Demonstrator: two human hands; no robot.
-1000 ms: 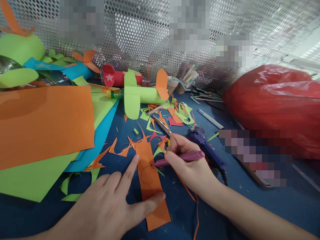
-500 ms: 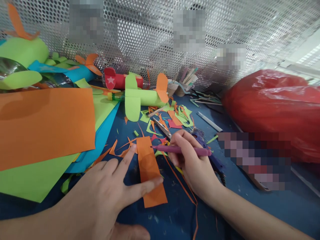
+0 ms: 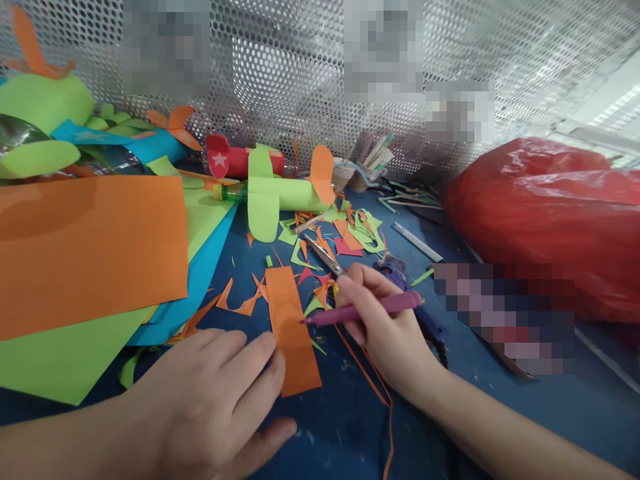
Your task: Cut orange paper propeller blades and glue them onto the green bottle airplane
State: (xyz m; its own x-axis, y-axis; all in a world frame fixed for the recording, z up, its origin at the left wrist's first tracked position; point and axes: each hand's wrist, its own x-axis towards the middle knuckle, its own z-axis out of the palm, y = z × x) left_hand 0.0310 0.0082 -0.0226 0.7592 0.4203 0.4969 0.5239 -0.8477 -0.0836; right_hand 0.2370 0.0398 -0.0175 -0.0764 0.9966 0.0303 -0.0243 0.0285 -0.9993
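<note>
A rectangular strip of orange paper (image 3: 293, 350) lies on the blue table. My left hand (image 3: 215, 393) rests at its left edge, fingers loosely bent with the tips at the paper and the thumb apart below; nothing is gripped. Held in my right hand (image 3: 383, 327) is a purple felt-tip pen (image 3: 350, 312). Its tip is at the strip's right edge. Scissors (image 3: 323, 252) lie just beyond my right fingers, their handles mostly hidden. Behind that hand sits a blue glue gun (image 3: 427, 320), partly covered.
Large orange (image 3: 95, 247) and green sheets are stacked at left. A green paper-covered bottle plane (image 3: 287, 193) and a red bottle (image 3: 240, 162) stand behind paper scraps (image 3: 345, 237). A red plastic bag (image 3: 545, 220) fills the right. Cups of sticks (image 3: 367, 173) stand by the perforated metal panel.
My left fingers have drawn back from lying spread across the strip to bent at its left edge. The strip has shifted slightly left and upward. The pen tip has moved lower along its right edge.
</note>
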